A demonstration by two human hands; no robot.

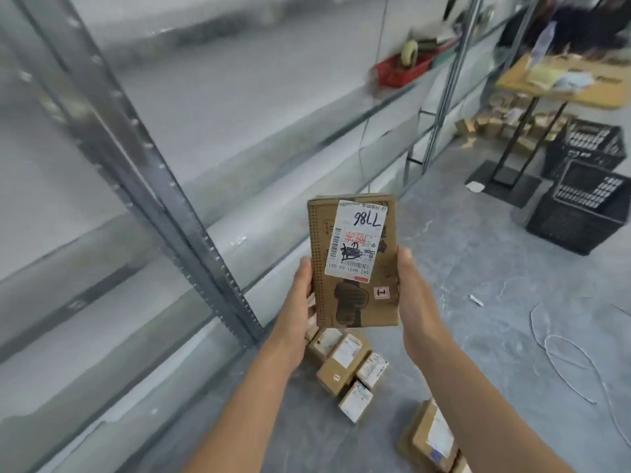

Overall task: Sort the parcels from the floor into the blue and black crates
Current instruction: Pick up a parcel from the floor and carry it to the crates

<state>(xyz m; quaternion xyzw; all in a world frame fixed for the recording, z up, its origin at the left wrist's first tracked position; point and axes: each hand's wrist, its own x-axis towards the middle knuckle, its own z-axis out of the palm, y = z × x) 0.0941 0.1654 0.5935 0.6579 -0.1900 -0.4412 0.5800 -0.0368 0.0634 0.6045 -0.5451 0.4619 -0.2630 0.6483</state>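
Open floor (461, 261) runs right toward the black crates (577, 213), shelf post (164, 186) close left; your left hand (302, 295) and right hand (411, 288) grip the brown, white-labelled parcel (355, 302) by its long edges.

Grey concrete floor (444, 254) strewn with goods.
At 6 o'clock, small brown cardboard parcels (345, 367) with white labels lie clustered, with more at 5 o'clock; two black plastic lattice crates (580, 213) stand at 3 o'clock; a loose white cord (560, 353) trails at 4 o'clock.

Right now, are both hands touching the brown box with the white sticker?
Touching. The head view shows the left hand gripping the parcel by its left edge and the right hand gripping its right edge, with no gap on either side.
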